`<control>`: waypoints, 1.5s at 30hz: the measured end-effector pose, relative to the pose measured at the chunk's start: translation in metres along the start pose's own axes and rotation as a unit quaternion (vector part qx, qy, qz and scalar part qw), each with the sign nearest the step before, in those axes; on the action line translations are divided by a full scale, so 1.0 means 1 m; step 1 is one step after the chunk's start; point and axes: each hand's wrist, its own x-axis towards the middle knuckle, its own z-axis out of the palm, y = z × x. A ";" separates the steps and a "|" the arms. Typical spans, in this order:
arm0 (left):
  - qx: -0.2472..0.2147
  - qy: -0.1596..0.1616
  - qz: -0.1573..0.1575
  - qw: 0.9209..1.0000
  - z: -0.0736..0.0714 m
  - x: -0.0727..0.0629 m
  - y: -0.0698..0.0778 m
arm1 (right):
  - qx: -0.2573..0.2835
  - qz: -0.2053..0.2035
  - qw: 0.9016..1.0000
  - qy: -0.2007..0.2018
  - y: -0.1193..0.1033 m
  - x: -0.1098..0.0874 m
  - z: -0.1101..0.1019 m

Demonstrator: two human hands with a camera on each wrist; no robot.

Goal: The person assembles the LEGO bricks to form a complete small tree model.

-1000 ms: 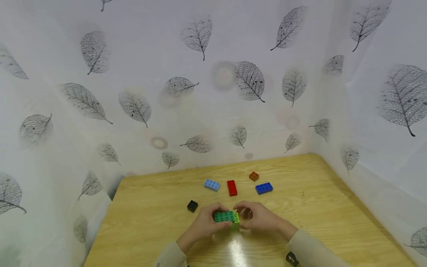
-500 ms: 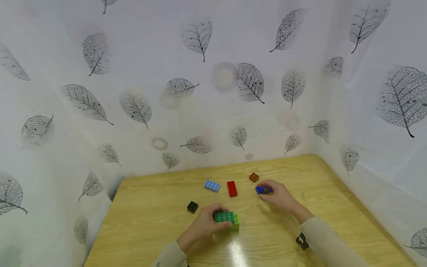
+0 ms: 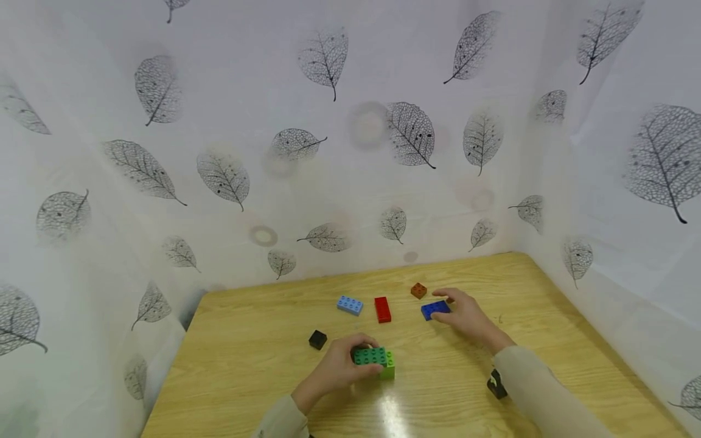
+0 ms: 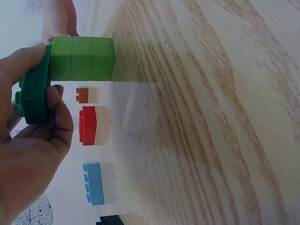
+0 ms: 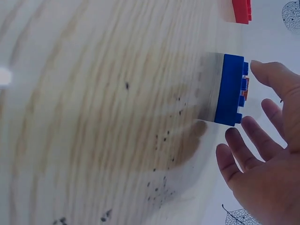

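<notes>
My left hand pinches a dark green brick between thumb and fingers. That brick sits on top of a lime green stack of several layers, and it overhangs the stack to one side. A dark blue brick lies studs up on the table, at the back right. Close beside it is my right hand, with thumb and fingers spread apart. In the right wrist view a narrow gap shows between the fingertips and the blue brick.
A red brick, a light blue brick and a small brown brick lie along the back of the wooden table. A small black brick is left of my left hand. Leaf-patterned curtains surround the table.
My right hand has left the green stack and moved forward and right to the blue brick, where its fingers are now spread wider. The left hand keeps its place on the dark green brick.
</notes>
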 end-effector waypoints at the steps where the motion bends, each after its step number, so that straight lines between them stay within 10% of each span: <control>1: 0.000 0.000 -0.001 1.000 0.000 0.000 0.001 | 0.000 -0.001 1.000 -0.002 0.001 0.001 0.000; 25: -0.002 -0.001 -0.016 1.000 0.002 -0.001 0.005 | -0.036 -0.015 0.999 0.000 0.014 0.011 0.009; 33: 0.003 -0.002 -0.020 1.000 0.002 0.000 0.003 | 0.004 0.009 1.000 -0.024 -0.002 0.006 0.006; 45: 0.003 0.003 -0.021 1.000 0.005 -0.001 0.003 | -0.004 -0.059 0.997 -0.052 -0.034 -0.008 0.011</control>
